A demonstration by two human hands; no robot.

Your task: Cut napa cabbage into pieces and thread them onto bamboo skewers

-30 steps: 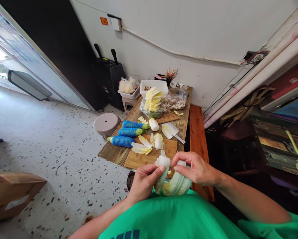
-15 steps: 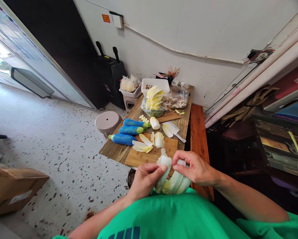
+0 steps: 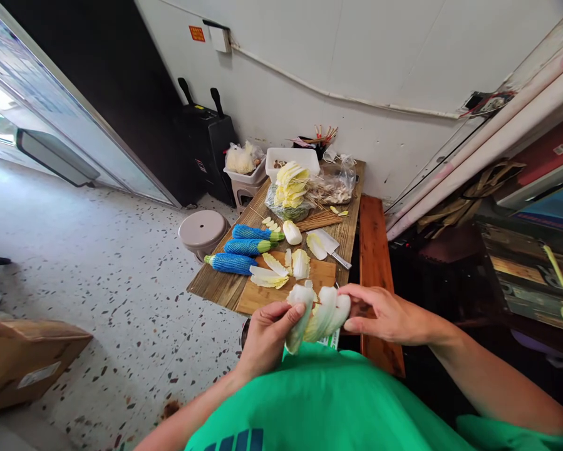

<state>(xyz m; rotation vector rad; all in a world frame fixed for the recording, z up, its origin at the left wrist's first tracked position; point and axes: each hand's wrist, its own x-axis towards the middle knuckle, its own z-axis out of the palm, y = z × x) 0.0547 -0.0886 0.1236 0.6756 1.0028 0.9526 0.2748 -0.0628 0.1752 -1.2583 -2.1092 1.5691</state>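
Observation:
My left hand (image 3: 274, 326) pinches a pale napa cabbage leaf between thumb and fingers, low in front of my green shirt. Beside it a row of folded napa cabbage leaves (image 3: 325, 316) hangs together, with bits of what looks like a thin skewer showing between them. At the right end of this row, the thumb and fingers of my right hand (image 3: 379, 313) close around the last leaf; their tips are partly hidden. Just beyond my hands is a wooden cutting board (image 3: 262, 300) with loose cabbage leaves (image 3: 269, 275) and a small cabbage piece (image 3: 300, 264).
A cleaver (image 3: 330, 243) lies by the board, its handle toward me. Blue-netted zucchini (image 3: 232, 263) lie at left, near a cabbage heart (image 3: 292, 232) and wooden skewers (image 3: 321, 220). Skewered leaves (image 3: 293, 185) top a bag behind. A stool (image 3: 203, 232) stands left, a wooden bench (image 3: 377, 269) right.
The row of leaves has risen and turned more level. My right hand has shifted outward to the right end of the row, while my left hand keeps its pinch.

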